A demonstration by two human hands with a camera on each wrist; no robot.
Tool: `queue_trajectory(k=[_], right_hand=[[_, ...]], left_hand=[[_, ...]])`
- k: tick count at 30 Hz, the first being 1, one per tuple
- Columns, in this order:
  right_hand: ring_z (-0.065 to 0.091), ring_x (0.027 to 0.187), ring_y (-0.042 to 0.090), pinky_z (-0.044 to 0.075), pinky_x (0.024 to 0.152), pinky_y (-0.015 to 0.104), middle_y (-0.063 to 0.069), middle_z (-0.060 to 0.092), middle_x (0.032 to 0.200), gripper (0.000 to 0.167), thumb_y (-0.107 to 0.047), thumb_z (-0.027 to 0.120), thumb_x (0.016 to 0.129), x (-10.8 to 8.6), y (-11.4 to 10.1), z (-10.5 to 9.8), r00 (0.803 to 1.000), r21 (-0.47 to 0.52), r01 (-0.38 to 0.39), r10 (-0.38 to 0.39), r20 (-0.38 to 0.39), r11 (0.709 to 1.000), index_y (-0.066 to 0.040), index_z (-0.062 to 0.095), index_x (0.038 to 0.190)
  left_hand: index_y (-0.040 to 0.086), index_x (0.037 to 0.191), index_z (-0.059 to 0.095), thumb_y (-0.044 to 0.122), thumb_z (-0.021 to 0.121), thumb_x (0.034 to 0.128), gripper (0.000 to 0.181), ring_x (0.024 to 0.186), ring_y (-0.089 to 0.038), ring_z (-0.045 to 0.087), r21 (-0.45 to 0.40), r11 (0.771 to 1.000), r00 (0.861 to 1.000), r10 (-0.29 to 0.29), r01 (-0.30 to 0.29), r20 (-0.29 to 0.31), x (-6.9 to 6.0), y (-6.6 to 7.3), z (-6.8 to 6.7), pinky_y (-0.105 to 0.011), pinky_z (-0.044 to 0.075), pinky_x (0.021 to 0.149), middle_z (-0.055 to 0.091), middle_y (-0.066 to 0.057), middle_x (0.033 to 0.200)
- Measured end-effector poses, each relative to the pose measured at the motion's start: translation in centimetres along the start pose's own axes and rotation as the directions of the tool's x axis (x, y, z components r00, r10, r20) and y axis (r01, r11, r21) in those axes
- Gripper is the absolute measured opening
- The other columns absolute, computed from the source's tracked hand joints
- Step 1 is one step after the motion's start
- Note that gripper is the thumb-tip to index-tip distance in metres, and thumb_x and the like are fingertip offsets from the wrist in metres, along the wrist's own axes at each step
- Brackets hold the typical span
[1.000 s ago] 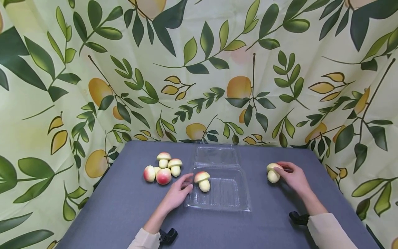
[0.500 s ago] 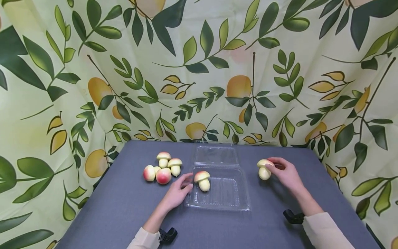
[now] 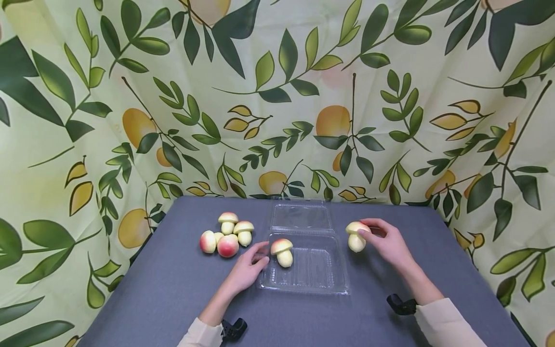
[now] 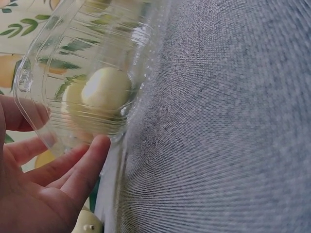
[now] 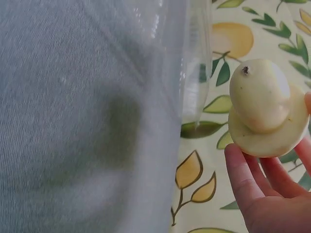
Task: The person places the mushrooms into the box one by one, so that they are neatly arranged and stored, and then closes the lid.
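My right hand (image 3: 389, 241) holds a toy mushroom (image 3: 356, 237) with a red-and-cream cap and pale stem, to the right of a clear plastic clamshell box (image 3: 321, 262). In the right wrist view, the fingers (image 5: 240, 177) support this mushroom (image 5: 260, 97) at its cap, stem end toward the camera. Inside the box's left part lies another mushroom (image 3: 284, 253). My left hand (image 3: 248, 270) rests at the box's left side. The left wrist view has its fairly straight fingers (image 4: 90, 167) against the clear wall, with the pale mushroom (image 4: 108, 92) visible through the plastic.
Several more toy mushrooms (image 3: 228, 246) lie grouped on the grey-blue tabletop (image 3: 182, 294), left of the box. The box's lid (image 3: 302, 215) lies folded back toward the leaf-patterned cloth (image 3: 277, 144) behind the table.
My right hand has moved left with the mushroom, closer to the box. The left hand, the box and the other mushrooms have stayed in place.
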State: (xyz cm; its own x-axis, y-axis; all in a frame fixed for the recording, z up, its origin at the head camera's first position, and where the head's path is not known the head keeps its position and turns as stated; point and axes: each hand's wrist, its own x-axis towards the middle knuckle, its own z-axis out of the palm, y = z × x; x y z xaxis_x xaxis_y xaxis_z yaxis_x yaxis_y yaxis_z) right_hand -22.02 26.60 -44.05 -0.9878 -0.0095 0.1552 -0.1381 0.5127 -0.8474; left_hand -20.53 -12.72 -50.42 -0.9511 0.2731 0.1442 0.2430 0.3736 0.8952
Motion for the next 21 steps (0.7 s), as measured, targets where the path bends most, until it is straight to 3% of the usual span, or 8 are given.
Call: queue_trajectory(k=[5, 11, 14, 17, 21], right_hand=[[0.057, 0.120, 0.031, 0.048, 0.086, 0.026, 0.015, 0.062, 0.132, 0.048, -0.034, 0.070, 0.098, -0.2, -0.8, 0.7, 1.000, 0.011, 0.025, -0.026, 0.012, 1.000, -0.004, 0.062, 0.134], [0.058, 0.121, 0.030, 0.049, 0.088, 0.030, 0.013, 0.063, 0.130, 0.045, -0.034, 0.071, 0.097, -0.4, -1.6, 1.8, 0.998, 0.037, 0.048, -0.049, 0.032, 0.998, -0.006, 0.064, 0.131], [0.058, 0.120, 0.031, 0.050, 0.088, 0.032, 0.013, 0.064, 0.128, 0.044, -0.034, 0.072, 0.096, -0.4, -1.8, 2.3, 0.998, 0.045, 0.057, -0.058, 0.039, 0.997, -0.006, 0.065, 0.130], [0.059, 0.118, 0.031, 0.051, 0.088, 0.035, 0.012, 0.065, 0.127, 0.043, -0.033, 0.072, 0.096, -0.4, -2.0, 2.9, 0.997, 0.041, 0.061, -0.063, 0.037, 0.997, -0.006, 0.065, 0.129], [0.060, 0.115, 0.029, 0.050, 0.088, 0.040, 0.011, 0.066, 0.124, 0.041, -0.032, 0.073, 0.095, -0.4, -2.3, 3.9, 0.996, 0.050, 0.070, -0.072, 0.043, 0.996, -0.007, 0.067, 0.127]], left_hand=[[-0.001, 0.142, 0.052, 0.004, 0.059, 0.1005, 0.043, 0.105, -0.034, 0.069, 0.000, 1.000, 1.000, -0.004, 0.004, -0.014, -0.1, 0.6, 0.2, -0.033, 0.056, 0.083, 0.064, -0.025, 0.127], [-0.008, 0.139, 0.052, -0.002, 0.057, 0.0992, 0.040, 0.104, -0.040, 0.068, -0.008, 1.000, 1.000, 0.009, -0.009, -0.010, -0.9, 3.8, -0.4, -0.033, 0.056, 0.082, 0.062, -0.032, 0.124], [-0.009, 0.137, 0.052, -0.001, 0.058, 0.0988, 0.040, 0.101, -0.038, 0.069, -0.010, 1.000, 1.000, 0.019, -0.019, -0.011, -1.3, 4.7, -0.5, -0.031, 0.056, 0.081, 0.063, -0.032, 0.123], [-0.008, 0.138, 0.052, -0.001, 0.058, 0.0987, 0.040, 0.100, -0.038, 0.069, -0.012, 1.000, 1.000, 0.011, -0.011, -0.014, -1.1, 4.2, -0.3, -0.032, 0.057, 0.080, 0.063, -0.032, 0.123], [-0.006, 0.141, 0.052, -0.001, 0.057, 0.0995, 0.042, 0.102, -0.039, 0.068, -0.007, 1.000, 1.000, -0.008, 0.008, -0.016, -0.5, 2.0, 0.1, -0.034, 0.057, 0.082, 0.063, -0.030, 0.125]])
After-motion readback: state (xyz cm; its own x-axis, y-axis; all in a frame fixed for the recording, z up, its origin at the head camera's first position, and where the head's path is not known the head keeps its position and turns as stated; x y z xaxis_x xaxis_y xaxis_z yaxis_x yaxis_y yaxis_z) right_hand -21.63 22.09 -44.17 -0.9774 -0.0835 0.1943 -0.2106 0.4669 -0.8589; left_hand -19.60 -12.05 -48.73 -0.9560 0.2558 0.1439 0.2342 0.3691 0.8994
